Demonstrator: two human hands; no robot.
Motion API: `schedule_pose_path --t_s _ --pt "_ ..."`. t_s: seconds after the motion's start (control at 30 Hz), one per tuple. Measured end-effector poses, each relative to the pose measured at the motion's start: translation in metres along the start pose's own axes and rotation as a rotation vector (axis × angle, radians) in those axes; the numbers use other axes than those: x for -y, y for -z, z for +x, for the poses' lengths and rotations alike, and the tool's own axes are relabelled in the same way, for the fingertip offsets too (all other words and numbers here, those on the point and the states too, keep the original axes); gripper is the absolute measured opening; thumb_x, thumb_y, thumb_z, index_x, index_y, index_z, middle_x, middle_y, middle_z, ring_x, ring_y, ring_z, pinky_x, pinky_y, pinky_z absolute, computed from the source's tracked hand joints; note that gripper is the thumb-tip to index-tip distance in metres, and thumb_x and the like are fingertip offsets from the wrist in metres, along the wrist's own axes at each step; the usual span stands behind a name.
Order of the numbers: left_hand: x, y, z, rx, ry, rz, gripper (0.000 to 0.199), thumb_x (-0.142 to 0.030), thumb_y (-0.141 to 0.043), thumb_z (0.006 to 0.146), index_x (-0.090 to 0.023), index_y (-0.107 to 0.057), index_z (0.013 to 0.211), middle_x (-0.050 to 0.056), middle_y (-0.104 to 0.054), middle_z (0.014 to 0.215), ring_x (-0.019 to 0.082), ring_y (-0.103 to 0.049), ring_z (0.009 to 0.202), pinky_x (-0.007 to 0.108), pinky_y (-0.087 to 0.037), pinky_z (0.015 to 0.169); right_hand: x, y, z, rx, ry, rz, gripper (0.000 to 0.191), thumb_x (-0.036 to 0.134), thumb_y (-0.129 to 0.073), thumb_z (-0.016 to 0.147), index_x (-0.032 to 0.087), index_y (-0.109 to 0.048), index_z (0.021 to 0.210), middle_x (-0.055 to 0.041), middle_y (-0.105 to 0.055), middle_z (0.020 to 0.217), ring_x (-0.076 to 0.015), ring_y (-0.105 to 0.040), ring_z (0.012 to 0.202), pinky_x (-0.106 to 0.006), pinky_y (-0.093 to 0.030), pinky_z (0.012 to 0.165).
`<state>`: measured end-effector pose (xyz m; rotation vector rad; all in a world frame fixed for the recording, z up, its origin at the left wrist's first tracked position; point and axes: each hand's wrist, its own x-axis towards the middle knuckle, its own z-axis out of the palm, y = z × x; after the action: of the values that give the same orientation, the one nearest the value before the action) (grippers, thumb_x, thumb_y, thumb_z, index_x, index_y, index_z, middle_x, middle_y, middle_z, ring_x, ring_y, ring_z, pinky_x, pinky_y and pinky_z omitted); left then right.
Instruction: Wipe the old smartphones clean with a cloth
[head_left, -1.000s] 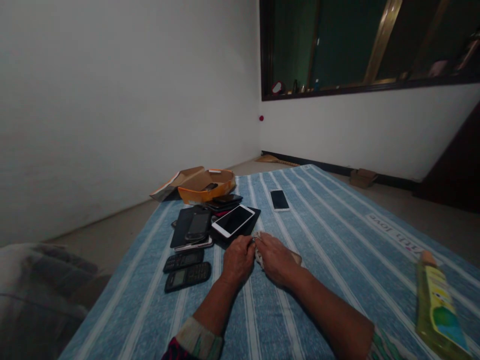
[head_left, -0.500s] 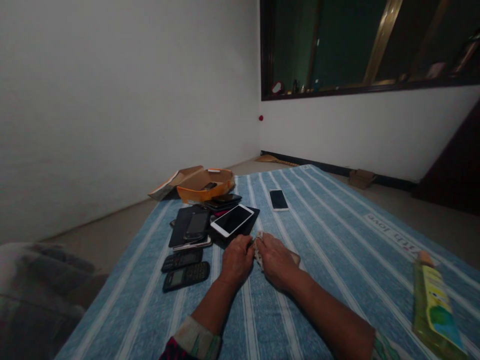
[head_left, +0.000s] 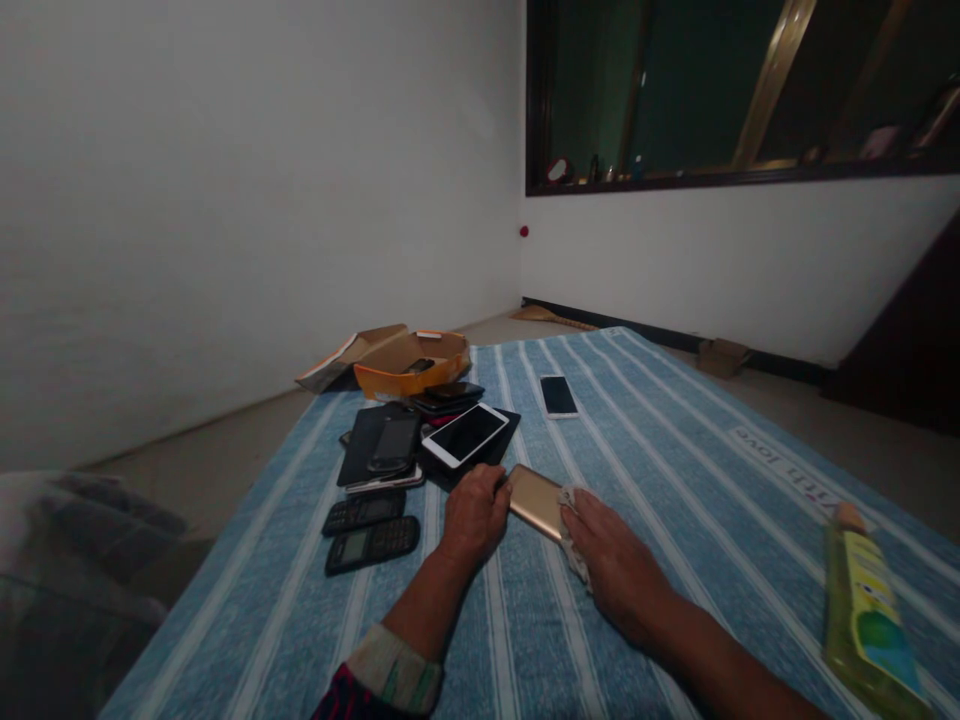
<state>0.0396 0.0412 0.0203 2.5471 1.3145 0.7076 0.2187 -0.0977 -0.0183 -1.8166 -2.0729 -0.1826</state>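
A gold smartphone (head_left: 534, 500) lies back side up on the striped cloth, between my two hands. My left hand (head_left: 477, 512) is closed on its left end, with the fingertips at the edge. Over the right end, my right hand (head_left: 616, 558) presses a crumpled pale cloth (head_left: 576, 550), most of it hidden under the palm and fingers. Just beyond my left hand, a white smartphone (head_left: 466, 435) rests screen up on a dark flat item. Farther off, another white smartphone (head_left: 559, 396) lies alone.
Two keypad phones (head_left: 373, 545) and a pile of dark phones (head_left: 394, 440) lie at the left. An open orange box (head_left: 412, 378) stands behind them. A bottle of yellow-green liquid (head_left: 874, 610) lies at the right on the blue striped cloth (head_left: 675, 520).
My right hand has slid right and nearer with the pale cloth, baring the gold back of the smartphone. My left hand has stayed at the left end.
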Motion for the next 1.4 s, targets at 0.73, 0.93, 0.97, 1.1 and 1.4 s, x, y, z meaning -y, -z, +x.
schedule_pose_path --t_s 0.73,0.93,0.97,1.1,1.4 --pt "-0.002 0.002 0.000 0.006 0.009 0.014 0.017 -0.019 -0.052 0.091 -0.018 -0.065 0.101 0.008 -0.066 0.097 0.023 -0.063 0.097 0.034 -0.048 0.087 0.013 -0.010 -0.009 -0.096 -0.031 -0.124 0.053 -0.001 -0.043 0.085 0.009 -0.053 0.136 -0.0203 -0.048 0.145 -0.0335 -0.043 0.136 -0.050 -0.043 0.107" --pt "-0.004 0.004 0.000 0.013 0.017 0.017 0.015 -0.019 -0.052 0.092 -0.019 -0.065 0.098 0.006 -0.065 0.095 0.021 -0.062 0.095 0.032 -0.047 0.086 0.007 -0.002 -0.003 -0.017 -0.035 -0.049 0.056 -0.002 -0.041 0.085 0.013 -0.052 0.138 -0.0173 -0.045 0.148 -0.0305 -0.041 0.138 -0.049 -0.039 0.111" --pt "-0.004 0.004 0.000 0.013 0.018 0.017 0.015 -0.019 -0.052 0.092 -0.019 -0.065 0.098 0.006 -0.065 0.095 0.021 -0.062 0.095 0.031 -0.047 0.086 0.007 -0.001 -0.002 -0.010 -0.048 -0.037 0.054 -0.001 -0.042 0.086 0.013 -0.052 0.138 -0.0180 -0.045 0.148 -0.0307 -0.041 0.138 -0.049 -0.038 0.111" --pt "-0.005 0.004 -0.001 0.010 0.020 0.022 0.015 -0.019 -0.052 0.091 -0.019 -0.065 0.098 0.006 -0.065 0.095 0.021 -0.062 0.095 0.031 -0.047 0.085 0.009 -0.009 -0.007 -0.032 -0.057 -0.063 0.057 -0.002 -0.041 0.085 0.011 -0.051 0.139 -0.0200 -0.044 0.148 -0.0328 -0.039 0.139 -0.053 -0.035 0.112" --pt "-0.003 0.002 -0.001 0.013 0.020 0.027 0.015 -0.019 -0.053 0.092 -0.018 -0.065 0.100 0.006 -0.065 0.096 0.021 -0.062 0.097 0.030 -0.046 0.086 0.006 0.003 0.010 -0.007 -0.014 -0.077 0.051 0.003 -0.043 0.086 0.010 -0.053 0.136 -0.0194 -0.050 0.144 -0.0300 -0.048 0.133 -0.047 -0.041 0.109"
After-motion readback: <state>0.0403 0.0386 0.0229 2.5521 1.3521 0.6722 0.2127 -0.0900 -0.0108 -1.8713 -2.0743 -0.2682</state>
